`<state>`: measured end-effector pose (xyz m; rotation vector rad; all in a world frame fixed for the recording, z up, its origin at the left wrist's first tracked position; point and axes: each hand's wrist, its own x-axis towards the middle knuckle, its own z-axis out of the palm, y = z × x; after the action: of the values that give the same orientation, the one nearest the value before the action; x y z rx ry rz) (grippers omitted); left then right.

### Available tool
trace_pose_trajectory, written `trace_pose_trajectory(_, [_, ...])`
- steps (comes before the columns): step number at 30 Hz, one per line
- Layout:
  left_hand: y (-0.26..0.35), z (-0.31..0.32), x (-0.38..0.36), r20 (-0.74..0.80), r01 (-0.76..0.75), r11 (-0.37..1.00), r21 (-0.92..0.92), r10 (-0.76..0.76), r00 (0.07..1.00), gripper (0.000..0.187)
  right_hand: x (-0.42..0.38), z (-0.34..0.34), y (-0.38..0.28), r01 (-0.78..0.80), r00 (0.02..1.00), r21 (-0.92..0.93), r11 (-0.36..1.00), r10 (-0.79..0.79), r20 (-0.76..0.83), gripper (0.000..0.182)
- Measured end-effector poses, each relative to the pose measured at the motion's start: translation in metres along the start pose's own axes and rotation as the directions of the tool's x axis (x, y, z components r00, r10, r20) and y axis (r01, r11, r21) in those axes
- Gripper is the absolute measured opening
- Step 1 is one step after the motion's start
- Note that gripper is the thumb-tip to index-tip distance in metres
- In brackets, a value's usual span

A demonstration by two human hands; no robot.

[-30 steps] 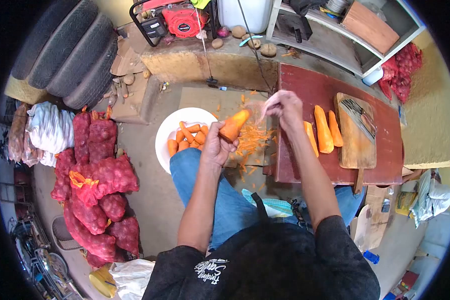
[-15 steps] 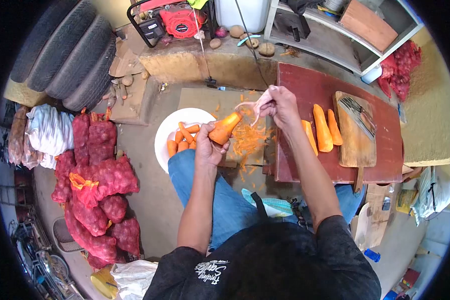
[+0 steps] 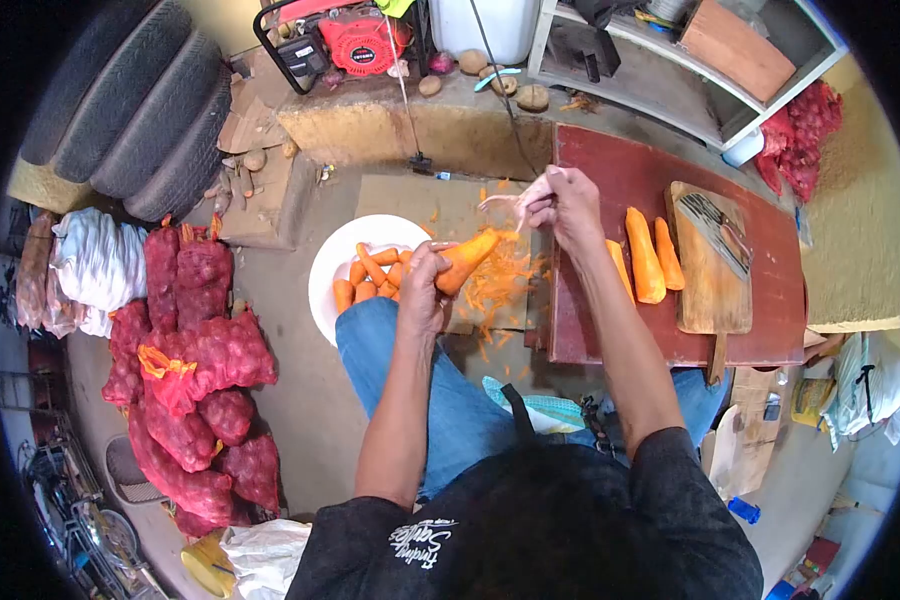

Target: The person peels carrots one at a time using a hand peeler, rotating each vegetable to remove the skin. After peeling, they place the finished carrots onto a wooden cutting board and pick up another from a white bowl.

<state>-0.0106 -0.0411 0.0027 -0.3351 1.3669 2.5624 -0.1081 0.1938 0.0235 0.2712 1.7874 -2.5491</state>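
My left hand (image 3: 422,288) is closed around a large orange carrot (image 3: 469,260), its tip pointing up and to the right. In my right hand (image 3: 569,212) is a pale pink Y-shaped peeler (image 3: 516,207), just beyond the carrot's tip. A bit of orange peel seems to hang between tip and peeler. Below them, shavings (image 3: 500,290) are scattered over a cardboard sheet (image 3: 380,197). To the left, a white basin (image 3: 328,265) holds several carrots (image 3: 373,266). More carrots (image 3: 645,258), smooth and bright, lie on the red table (image 3: 590,180) to the right.
On the red table rests a wooden chopping board (image 3: 715,300) with a knife (image 3: 715,235) on it. Red mesh sacks of onions (image 3: 195,370) pile up at left, below stacked tyres (image 3: 140,110). A red generator (image 3: 360,45) and a grey shelf (image 3: 660,75) stand behind.
The carrot's tip has shifted right, and my left hand has turned with it. The peeler has stayed near the tip, with my right hand moving slightly.
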Motion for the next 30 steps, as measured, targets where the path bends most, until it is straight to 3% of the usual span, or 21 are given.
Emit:
trace_pose_trajectory(2, [0.003,0.006,-0.001,-0.016,-0.05,0.997,0.065,0.051,0.999,0.024,-0.007,0.007,0.003,-0.018,0.999,-0.101,0.995,0.022,0.042,0.029])
trace_pose_trajectory(5, [0.003,0.003,0.0,-0.015,-0.049,0.985,0.167,0.052,0.999,0.028,0.033,-0.034,0.021,-0.002,0.99,-0.113,0.994,-0.014,-0.137,0.025])
trace_pose_trajectory(6, [0.003,0.005,-0.002,-0.017,-0.057,0.985,0.16,0.06,0.998,0.028,0.02,-0.024,0.005,0.014,0.993,-0.045,0.999,-0.019,-0.119,0.025])
trace_pose_trajectory(10, [0.0,0.01,-0.001,-0.034,-0.082,0.977,0.195,0.09,0.995,0.031,-0.014,0.013,-0.009,0.012,0.994,-0.11,0.994,0.0,0.106,0.026])
trace_pose_trajectory(11, [0.001,0.012,0.001,-0.029,-0.089,0.973,0.214,0.098,0.995,0.032,-0.008,0.005,-0.001,0.003,0.999,-0.109,0.994,0.002,0.051,0.025])
trace_pose_trajectory(13, [-0.003,0.012,0.008,-0.012,-0.034,0.988,0.153,0.037,0.999,0.032,0.011,-0.007,0.008,0.0,0.999,-0.102,0.995,-0.005,-0.054,0.024])
trace_pose_trajectory(15, [-0.01,0.008,0.009,0.015,0.016,0.992,0.126,-0.018,1.0,0.031,0.002,0.003,0.002,0.053,0.997,-0.038,0.998,-0.055,-0.047,0.023])
trace_pose_trajectory(17, [-0.011,0.004,0.006,-0.007,0.016,0.997,0.073,-0.016,1.0,0.027,-0.014,0.015,-0.001,0.125,0.992,0.047,0.991,-0.124,-0.014,0.023])
trace_pose_trajectory(18, [-0.009,0.002,0.009,-0.003,0.001,0.998,0.063,0.0,1.0,0.027,-0.01,0.011,-0.003,0.107,0.992,-0.035,0.994,-0.109,-0.058,0.023])
trace_pose_trajectory(21, [-0.005,0.002,0.009,-0.008,-0.026,0.997,0.068,0.027,1.0,0.027,0.008,-0.011,-0.009,0.101,0.99,-0.021,0.995,-0.102,-0.1,0.023])
trace_pose_trajectory(22, [-0.004,0.002,0.008,-0.009,-0.019,0.997,0.072,0.02,1.0,0.027,0.009,-0.008,-0.013,0.073,0.993,-0.047,0.996,-0.077,-0.088,0.025])
trace_pose_trajectory(25, [-0.009,0.006,0.007,-0.07,0.041,0.999,0.007,-0.041,0.997,0.026,-0.018,0.019,0.0,0.19,0.978,-0.164,0.968,-0.172,0.122,0.026])
trace_pose_trajectory(26, [-0.011,0.005,0.011,-0.069,0.043,0.999,-0.032,-0.045,0.997,0.026,-0.027,0.028,-0.003,0.11,0.981,-0.123,0.986,-0.088,0.171,0.031])
trace_pose_trajectory(29, [-0.006,0.008,0.006,-0.034,-0.007,1.0,-0.016,0.006,0.999,0.022,0.001,-0.007,0.012,0.042,0.998,-0.003,0.999,-0.042,-0.055,0.036])
trace_pose_trajectory(30, [-0.007,0.005,0.004,-0.029,-0.01,1.0,-0.021,0.01,1.0,0.022,0.008,-0.017,0.009,0.058,0.985,-0.061,0.996,-0.067,-0.16,0.042])
